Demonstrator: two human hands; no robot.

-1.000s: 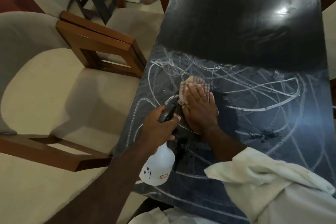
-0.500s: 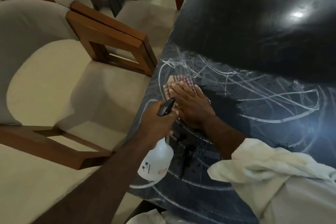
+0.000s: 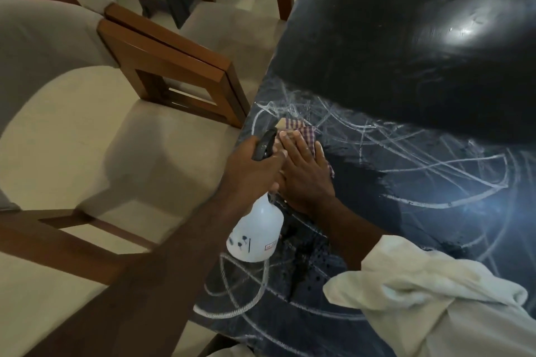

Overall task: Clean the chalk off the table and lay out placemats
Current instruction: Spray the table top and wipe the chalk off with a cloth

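Currently: wiping step. Right hand (image 3: 307, 175) lies flat, fingers straight and together, pressing a checked cloth (image 3: 300, 133) onto the table (image 3: 406, 38) near its left edge. Left hand (image 3: 253, 171) grips the spray bottle (image 3: 256, 236) by its head; the bottle hangs over the near-left chalk (image 3: 435, 204). Far half looks clean and glossy. Near half carries chalk loops, with a wet patch right of the cloth. Judgement: cleaning about half done. Next: sweep cloth right and near through the lines, respray dry areas. No placemats in view. Chairs (image 3: 174, 66) stand tight to the left edge; bottle hand crowds the cloth hand.
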